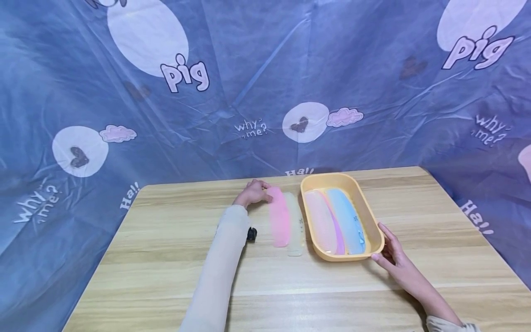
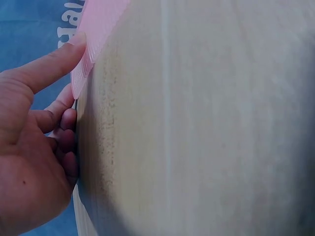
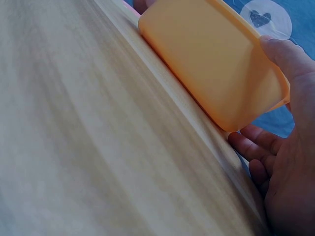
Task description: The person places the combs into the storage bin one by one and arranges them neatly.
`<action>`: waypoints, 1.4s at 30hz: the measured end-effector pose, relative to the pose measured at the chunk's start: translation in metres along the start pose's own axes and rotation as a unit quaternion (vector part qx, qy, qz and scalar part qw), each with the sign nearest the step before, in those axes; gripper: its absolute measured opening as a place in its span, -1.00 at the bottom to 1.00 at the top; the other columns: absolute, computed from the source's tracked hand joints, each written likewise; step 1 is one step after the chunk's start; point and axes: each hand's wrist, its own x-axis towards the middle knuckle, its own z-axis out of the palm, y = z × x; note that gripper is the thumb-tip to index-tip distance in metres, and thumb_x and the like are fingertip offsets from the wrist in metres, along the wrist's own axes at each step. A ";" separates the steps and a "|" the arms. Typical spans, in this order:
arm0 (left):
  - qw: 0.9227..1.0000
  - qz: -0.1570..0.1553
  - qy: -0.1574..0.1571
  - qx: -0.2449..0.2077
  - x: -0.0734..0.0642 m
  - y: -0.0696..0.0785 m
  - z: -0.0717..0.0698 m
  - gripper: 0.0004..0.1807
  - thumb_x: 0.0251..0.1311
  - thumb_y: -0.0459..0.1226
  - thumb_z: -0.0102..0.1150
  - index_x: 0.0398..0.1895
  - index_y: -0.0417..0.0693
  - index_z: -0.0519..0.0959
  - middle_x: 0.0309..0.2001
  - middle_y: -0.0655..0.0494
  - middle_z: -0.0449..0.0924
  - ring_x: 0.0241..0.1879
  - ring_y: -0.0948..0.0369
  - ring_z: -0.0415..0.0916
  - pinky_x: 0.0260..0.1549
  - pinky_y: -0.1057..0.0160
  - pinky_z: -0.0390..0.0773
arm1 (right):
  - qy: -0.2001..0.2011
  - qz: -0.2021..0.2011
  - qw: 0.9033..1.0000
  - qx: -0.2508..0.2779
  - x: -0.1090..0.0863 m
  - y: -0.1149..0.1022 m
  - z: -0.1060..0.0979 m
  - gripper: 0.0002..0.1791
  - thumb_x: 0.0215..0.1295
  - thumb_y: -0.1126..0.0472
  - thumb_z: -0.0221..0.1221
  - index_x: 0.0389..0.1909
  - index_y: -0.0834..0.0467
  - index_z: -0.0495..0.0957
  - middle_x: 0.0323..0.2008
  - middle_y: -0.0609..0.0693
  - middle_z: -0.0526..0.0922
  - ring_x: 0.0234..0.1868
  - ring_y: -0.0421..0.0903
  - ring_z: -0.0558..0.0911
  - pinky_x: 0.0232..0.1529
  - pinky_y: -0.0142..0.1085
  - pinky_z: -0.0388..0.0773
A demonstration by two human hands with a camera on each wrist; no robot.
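Observation:
My left hand [image 1: 254, 193] pinches the far end of a pink comb [image 1: 279, 216], thumb on top and fingertips at its edge. In the left wrist view the thumb [image 2: 64, 56] presses on the comb's fine teeth. Beside it on the table lies a pale, translucent comb [image 1: 295, 226]. My right hand [image 1: 392, 253] grips the near right corner of a yellow-orange plastic basin [image 1: 379, 237], its thumb at the rim and its fingers low along the outer wall. Inside the basin lie a pale pink comb [image 1: 319, 221], a purple-edged comb [image 1: 338, 233] mostly covered by it, and a blue comb [image 1: 346, 216].
Everything rests on a wood-grain table [image 1: 166, 258]. A printed blue cloth [image 1: 249, 83] hangs right behind the table's far edge. A small black object [image 1: 251, 234] shows beside the left forearm.

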 end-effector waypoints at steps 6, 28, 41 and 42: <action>1.000 0.009 -0.017 0.014 -0.003 -0.001 0.000 -0.49 -0.01 -0.22 0.39 0.07 -0.12 0.54 0.23 -0.09 0.31 0.26 -0.03 0.13 0.32 0.04 0.18 | 0.004 0.000 1.000 0.002 -0.001 0.001 0.001 -0.10 0.29 0.50 0.07 0.52 0.16 -0.20 0.21 -0.55 0.14 0.15 -0.68 0.24 0.04 -0.78 0.19; 0.991 0.047 -0.058 -0.113 -0.014 -0.002 -0.001 -0.74 0.08 -0.39 0.29 -0.17 -0.25 0.50 -0.35 0.17 0.38 -0.31 0.26 0.31 -0.26 0.41 0.37 | 0.008 0.017 1.000 -0.014 -0.003 -0.002 0.000 -0.11 0.32 0.45 0.07 0.53 0.13 -0.20 0.19 -0.56 0.11 0.12 -0.68 0.23 0.01 -0.79 0.19; 0.986 0.044 -0.075 -0.145 -0.020 -0.009 -0.004 -0.56 0.12 -0.40 0.23 0.11 -0.32 0.49 -0.29 0.13 0.54 -0.35 0.30 0.46 -0.29 0.40 0.46 | 0.003 0.008 1.000 -0.014 -0.003 -0.002 0.000 -0.11 0.31 0.47 0.07 0.53 0.13 -0.21 0.27 -0.30 0.19 0.12 -0.67 0.26 0.01 -0.78 0.22; 0.986 0.044 -0.076 -0.139 -0.020 -0.009 -0.005 -0.55 0.12 -0.39 0.24 0.12 -0.29 0.50 -0.27 0.13 0.55 -0.34 0.30 0.45 -0.29 0.39 0.45 | 0.002 0.010 1.000 -0.014 -0.004 -0.002 0.000 -0.11 0.31 0.46 0.07 0.53 0.13 -0.21 0.27 -0.27 0.19 0.12 -0.67 0.25 0.01 -0.78 0.22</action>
